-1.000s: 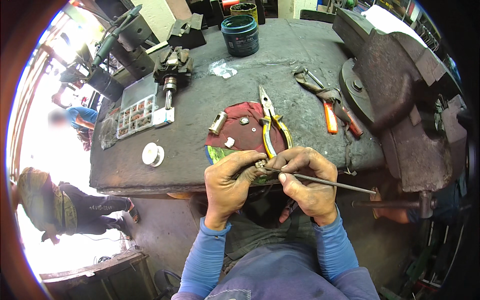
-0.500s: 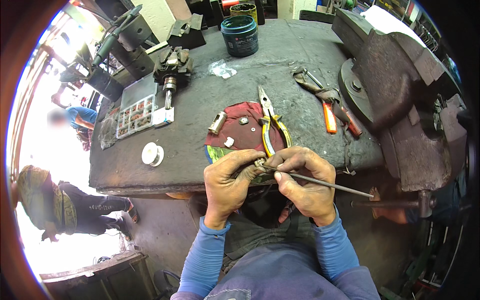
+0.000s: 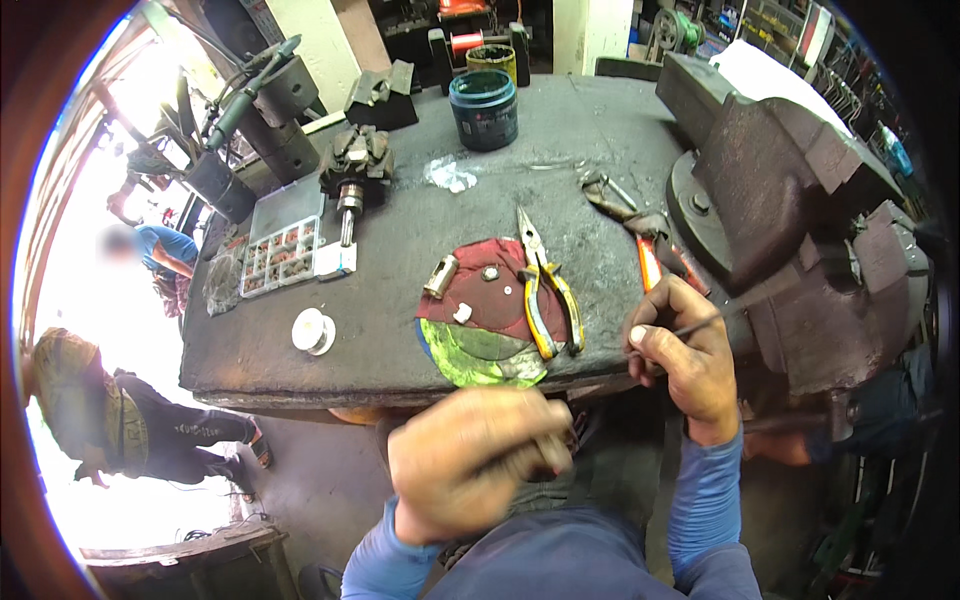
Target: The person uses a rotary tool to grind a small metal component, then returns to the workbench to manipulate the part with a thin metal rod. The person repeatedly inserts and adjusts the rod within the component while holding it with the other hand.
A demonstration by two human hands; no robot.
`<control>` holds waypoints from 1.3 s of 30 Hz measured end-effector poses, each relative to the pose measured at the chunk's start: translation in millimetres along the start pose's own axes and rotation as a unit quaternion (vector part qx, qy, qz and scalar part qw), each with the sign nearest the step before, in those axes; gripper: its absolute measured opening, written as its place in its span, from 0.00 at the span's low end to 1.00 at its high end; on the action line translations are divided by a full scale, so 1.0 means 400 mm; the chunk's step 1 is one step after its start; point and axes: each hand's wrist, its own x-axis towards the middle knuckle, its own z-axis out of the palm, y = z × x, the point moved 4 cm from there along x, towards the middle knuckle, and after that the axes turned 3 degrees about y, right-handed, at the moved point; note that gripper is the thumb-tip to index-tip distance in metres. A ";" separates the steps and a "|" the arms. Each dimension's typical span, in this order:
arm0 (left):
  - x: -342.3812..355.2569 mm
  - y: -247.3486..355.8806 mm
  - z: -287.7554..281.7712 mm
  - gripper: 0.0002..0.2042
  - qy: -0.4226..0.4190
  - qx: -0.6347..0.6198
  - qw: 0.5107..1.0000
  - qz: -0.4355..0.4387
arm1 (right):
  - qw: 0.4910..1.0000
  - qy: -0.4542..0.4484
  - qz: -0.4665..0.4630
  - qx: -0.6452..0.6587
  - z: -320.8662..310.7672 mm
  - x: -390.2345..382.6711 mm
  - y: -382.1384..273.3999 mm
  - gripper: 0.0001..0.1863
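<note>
My left hand is a blur just below the bench's front edge, fingers curled; what it holds cannot be seen clearly. My right hand pinches a thin dark metal rod over the right front of the bench. Between and beyond them lies a red, grey and green cloth pad, bearing a metal sleeve, a small metal fitting, a white bit and a small washer. Yellow-black long-nose pliers rest on its right side, nearest my right hand.
The dark bench carries a compartment box, white spool, shafted metal part, teal tub and orange-handled tools. A heavy vise fills the right. Two people are at left.
My hands have separated: the left dropped toward me, the right moved rightward and up with the rod. The small piece formerly between them is no longer visible. The view has shifted slightly.
</note>
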 end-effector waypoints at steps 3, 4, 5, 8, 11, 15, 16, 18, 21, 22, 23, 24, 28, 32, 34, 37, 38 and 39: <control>-0.024 0.103 0.007 0.16 -0.026 -0.082 0.996 -0.027 | 0.969 0.017 0.002 -0.246 -0.042 0.050 -0.011 0.08; -0.031 0.124 0.006 0.17 -0.023 -0.075 0.997 0.001 | 0.936 0.025 -0.051 -0.347 -0.041 0.073 -0.015 0.09; -0.039 0.136 0.004 0.17 -0.023 -0.072 0.997 0.022 | 0.890 0.033 -0.102 -0.443 -0.038 0.091 -0.018 0.10; -0.070 0.102 0.017 0.18 -0.005 -0.042 0.999 -0.004 | 0.841 0.108 -0.189 -0.496 -0.014 0.116 -0.006 0.13; -0.109 0.006 0.017 0.15 0.014 0.042 0.994 -0.099 | 0.847 0.179 -0.277 -0.417 -0.027 0.047 -0.003 0.13; -0.204 -0.119 -0.012 0.11 0.069 -0.013 0.970 -0.233 | 0.959 0.079 -0.100 -0.254 -0.080 -0.209 0.133 0.04; -0.232 -0.145 -0.019 0.11 0.080 -0.033 0.961 -0.263 | 0.963 0.057 -0.075 -0.254 -0.084 -0.277 0.192 0.06; -0.292 -0.195 -0.025 0.12 0.103 -0.083 0.929 -0.345 | 0.943 0.125 0.003 -0.309 -0.097 -0.413 0.339 0.09; -0.355 -0.241 -0.004 0.12 0.105 -0.113 0.917 -0.369 | 0.830 0.100 0.249 -0.489 -0.085 -0.619 0.567 0.33; -0.371 -0.250 0.008 0.12 0.098 -0.122 0.915 -0.371 | 0.855 0.127 0.200 -0.462 -0.088 -0.663 0.600 0.33; -0.385 -0.256 0.025 0.12 0.092 -0.129 0.914 -0.373 | 0.868 0.139 0.201 -0.432 -0.094 -0.699 0.636 0.34; -0.394 -0.260 0.039 0.12 0.084 -0.134 0.915 -0.370 | 0.878 0.137 0.170 -0.427 -0.111 -0.719 0.654 0.33; -0.427 -0.256 0.070 0.12 0.032 -0.102 0.930 -0.352 | 0.904 0.245 0.207 -0.284 -0.159 -0.759 0.702 0.30; -0.481 -0.273 0.059 0.12 0.056 -0.114 0.901 -0.416 | 0.886 0.299 0.207 -0.289 -0.188 -0.742 0.731 0.20; -0.506 -0.283 0.047 0.11 0.071 -0.136 0.890 -0.429 | 0.877 0.292 0.162 -0.345 -0.205 -0.735 0.742 0.14; -0.542 -0.292 0.025 0.11 0.083 -0.124 0.888 -0.436 | 0.895 0.309 0.130 -0.295 -0.232 -0.744 0.782 0.16; -0.552 -0.292 0.015 0.11 0.094 -0.125 0.890 -0.428 | 0.900 0.312 0.148 -0.267 -0.234 -0.753 0.803 0.16; -0.559 -0.292 0.006 0.11 0.105 -0.126 0.896 -0.413 | 0.901 0.331 0.138 -0.246 -0.239 -0.762 0.818 0.16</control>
